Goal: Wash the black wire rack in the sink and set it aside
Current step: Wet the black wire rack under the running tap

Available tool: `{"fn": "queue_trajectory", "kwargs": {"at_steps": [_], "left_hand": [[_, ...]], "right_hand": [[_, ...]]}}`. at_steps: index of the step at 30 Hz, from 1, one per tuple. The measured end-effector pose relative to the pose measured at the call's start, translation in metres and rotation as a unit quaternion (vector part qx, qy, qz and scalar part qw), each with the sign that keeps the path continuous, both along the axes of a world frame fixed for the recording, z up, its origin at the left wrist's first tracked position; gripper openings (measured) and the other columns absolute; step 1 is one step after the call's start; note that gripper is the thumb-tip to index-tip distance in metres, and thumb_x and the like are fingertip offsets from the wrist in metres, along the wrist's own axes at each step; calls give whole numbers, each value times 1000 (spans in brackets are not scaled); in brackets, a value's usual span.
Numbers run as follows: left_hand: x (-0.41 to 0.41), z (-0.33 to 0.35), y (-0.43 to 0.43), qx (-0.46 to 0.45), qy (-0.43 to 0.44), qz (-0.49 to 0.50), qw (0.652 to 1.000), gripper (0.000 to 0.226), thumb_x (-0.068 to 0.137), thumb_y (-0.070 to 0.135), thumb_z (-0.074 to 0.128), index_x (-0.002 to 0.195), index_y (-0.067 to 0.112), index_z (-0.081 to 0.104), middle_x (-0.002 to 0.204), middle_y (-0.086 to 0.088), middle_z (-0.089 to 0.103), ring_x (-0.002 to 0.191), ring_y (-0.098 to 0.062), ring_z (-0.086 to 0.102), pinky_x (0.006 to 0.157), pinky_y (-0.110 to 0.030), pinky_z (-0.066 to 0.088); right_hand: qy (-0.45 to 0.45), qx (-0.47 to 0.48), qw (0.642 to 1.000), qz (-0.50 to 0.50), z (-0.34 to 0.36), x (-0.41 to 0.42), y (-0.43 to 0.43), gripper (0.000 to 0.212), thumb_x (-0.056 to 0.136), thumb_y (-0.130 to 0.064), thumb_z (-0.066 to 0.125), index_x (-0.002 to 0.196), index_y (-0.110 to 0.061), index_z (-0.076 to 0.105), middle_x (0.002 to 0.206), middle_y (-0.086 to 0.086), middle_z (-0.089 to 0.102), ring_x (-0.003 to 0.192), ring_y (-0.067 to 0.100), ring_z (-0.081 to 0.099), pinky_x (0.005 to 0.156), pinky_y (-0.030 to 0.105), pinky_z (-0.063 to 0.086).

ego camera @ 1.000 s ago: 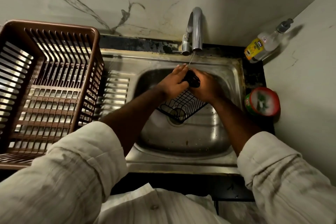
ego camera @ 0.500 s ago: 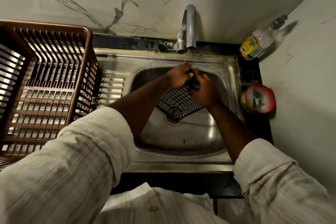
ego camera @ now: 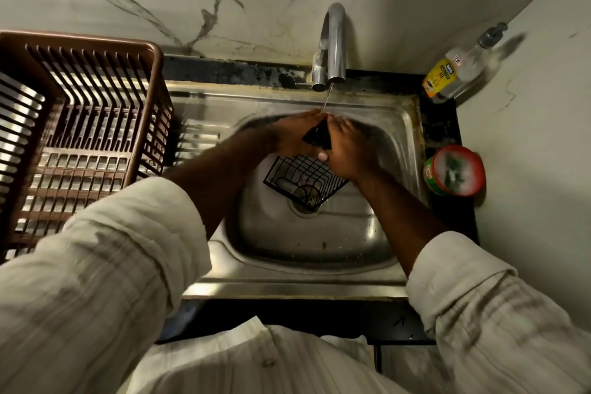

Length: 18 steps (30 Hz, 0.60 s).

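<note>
**Rinsing a wire rack under a running tap**

Head view, looking down into a steel sink (ego camera: 319, 233) set in a dark surface (ego camera: 443, 128) against a marbled wall. The black wire rack (ego camera: 303, 181) stands tilted inside the basin. Its lower corner lies over the drain (ego camera: 306, 197) and its upper edge reaches the hands; whether it rests on the basin floor cannot be told.

Both hands meet just below the tap (ego camera: 334, 41), where a thin stream of water (ego camera: 327, 99) falls onto them. Between them sits a dark lump (ego camera: 318, 136), too dim to identify.

The left hand (ego camera: 294, 134) lies with its fingers stretched out flat against one side of the lump. The right hand (ego camera: 347, 150) curls over the other side and grips it, with the thumb tip at the rack's upper edge. Pale striped sleeves are pushed up both forearms.

A brown slatted basket (ego camera: 153, 73) stands on the draining board to the left of the basin. To the right, a soap bottle (ego camera: 454, 73) with a yellow label leans in the wall corner. A round red-rimmed tub (ego camera: 455, 169) sits nearer, just beside the sink's rim.
</note>
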State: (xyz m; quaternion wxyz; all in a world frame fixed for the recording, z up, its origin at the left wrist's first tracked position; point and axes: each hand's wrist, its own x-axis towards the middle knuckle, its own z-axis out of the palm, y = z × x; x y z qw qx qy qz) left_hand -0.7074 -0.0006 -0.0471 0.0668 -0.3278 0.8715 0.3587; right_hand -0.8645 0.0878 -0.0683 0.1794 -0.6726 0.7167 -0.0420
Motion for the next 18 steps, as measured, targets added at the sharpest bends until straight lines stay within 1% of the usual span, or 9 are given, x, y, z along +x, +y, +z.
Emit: {"fn": "queue_trajectory", "kwargs": {"at_steps": [1, 2, 4, 6, 8, 10, 13, 16, 18], "left_hand": [[2, 1, -3, -24, -31, -19, 999, 98, 84, 54, 71, 159, 20, 18, 162, -6, 27, 146, -25, 28, 120, -47, 27], [4, 1, -5, -42, -53, -27, 997, 98, 87, 48, 70, 160, 18, 12, 165, -8, 20, 150, -27, 21, 122, -48, 23], [5, 1, -7, -55, -71, -18, 996, 89, 94, 25, 65, 160, 13, 7, 167, -11, 12, 154, -28, 12, 125, -44, 15], [6, 1, -4, -61, -67, 11, 996, 84, 95, 11, 59, 160, 10, 5, 167, -12, 8, 154, -28, 8, 125, -39, 12], [9, -4, -1, -68, -61, 40, 995, 83, 96, 7, 57, 160, 10, 4, 167, -12, 7, 154, -27, 8, 125, -38, 13], [11, -10, 1, -80, -54, 57, 994, 80, 97, 7, 55, 160, 11, 5, 167, -13, 8, 154, -26, 9, 125, -38, 14], [10, -14, 1, -82, -49, 83, 992, 74, 100, 10, 52, 160, 11, 8, 167, -13, 12, 153, -27, 15, 125, -39, 17], [9, -15, 1, -66, -35, 127, 989, 75, 100, 8, 51, 161, 12, 8, 164, -14, 22, 148, -30, 30, 122, -41, 26], [11, -15, 2, -52, -27, 142, 988, 75, 99, 8, 51, 161, 12, 9, 161, -15, 29, 143, -31, 38, 119, -40, 32]], "right_hand": [[5, 9, 1000, 4, 0, 3, -2, 80, 93, -32, 61, 157, -8, 20, 163, 17, 23, 147, 37, 27, 119, 49, 30], [4, 7, 1000, 5, 1, 6, -4, 80, 94, -30, 62, 158, -9, 19, 164, 16, 18, 146, 39, 29, 118, 49, 31], [4, -8, 1000, 8, 0, 13, -7, 75, 95, -15, 56, 158, -10, 16, 166, 14, 14, 146, 39, 29, 119, 47, 30], [3, -13, 1000, 19, 0, 20, -11, 73, 95, -6, 48, 159, -8, 12, 166, 14, 10, 151, 32, 19, 123, 44, 24], [-3, -14, 999, 29, -1, 24, -13, 73, 95, -5, 45, 159, -9, 10, 166, 14, 9, 153, 28, 13, 124, 42, 19], [-9, -11, 999, 40, -1, 22, -15, 74, 94, -4, 46, 159, -9, 11, 166, 14, 11, 154, 26, 12, 125, 41, 17], [-38, -4, 999, 39, -4, 14, -18, 79, 89, -9, 55, 159, -12, 18, 165, 11, 20, 153, 25, 15, 124, 43, 21], [-57, 6, 998, 12, -4, 6, -19, 78, 86, -17, 61, 157, -18, 28, 162, 10, 29, 152, 26, 20, 123, 44, 23], [-74, 6, 997, -19, -6, -1, -17, 76, 85, -18, 64, 155, -20, 32, 160, 9, 35, 150, 26, 25, 122, 45, 25]]}}
